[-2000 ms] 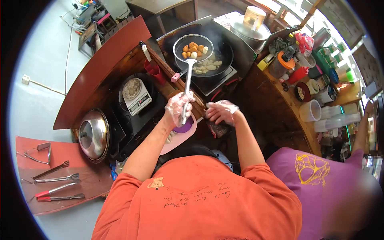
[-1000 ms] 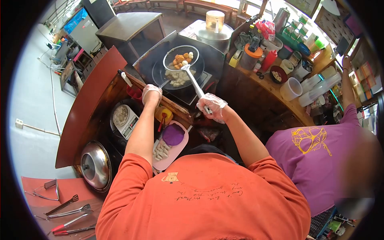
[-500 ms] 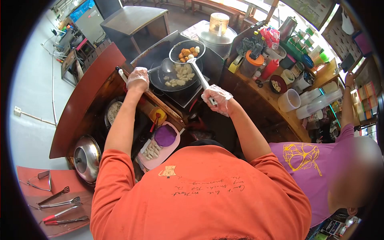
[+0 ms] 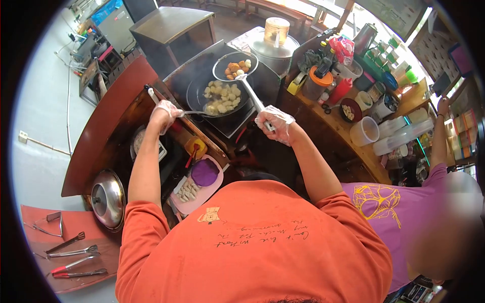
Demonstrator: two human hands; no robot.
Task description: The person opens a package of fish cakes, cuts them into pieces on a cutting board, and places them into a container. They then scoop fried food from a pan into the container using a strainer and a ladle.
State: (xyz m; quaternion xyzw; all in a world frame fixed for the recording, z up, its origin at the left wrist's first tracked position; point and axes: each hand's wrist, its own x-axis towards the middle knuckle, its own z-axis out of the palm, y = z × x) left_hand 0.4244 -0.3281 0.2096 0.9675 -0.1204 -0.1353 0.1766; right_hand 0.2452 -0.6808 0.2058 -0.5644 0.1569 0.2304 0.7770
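My left hand (image 4: 165,113), in a clear plastic glove, is closed round the handle of a metal ladle (image 4: 194,112). The ladle's bowl lies in the near side of a dark wok (image 4: 194,93), among pale food pieces (image 4: 222,95) frying there. My right hand (image 4: 275,123), gloved the same way, grips the handle of a round strainer (image 4: 251,94). Its basket hangs over the far right part of the wok and carries orange-brown and whitish balls (image 4: 238,68). Smoke or steam rises around the wok.
To the left lie a lidded pan (image 4: 108,199) and tongs (image 4: 76,250). A pink tray (image 4: 204,194) with pale pieces sits below the stove. Bottles and tubs crowd the wooden counter (image 4: 348,139) at right; a person in a purple shirt (image 4: 376,202) stands there. A large pot (image 4: 283,48) stands behind.
My left hand has moved down and left, taking the ladle's bowl from the wok's upper left to its near side. The food pieces have shifted. The strainer stays almost in place.
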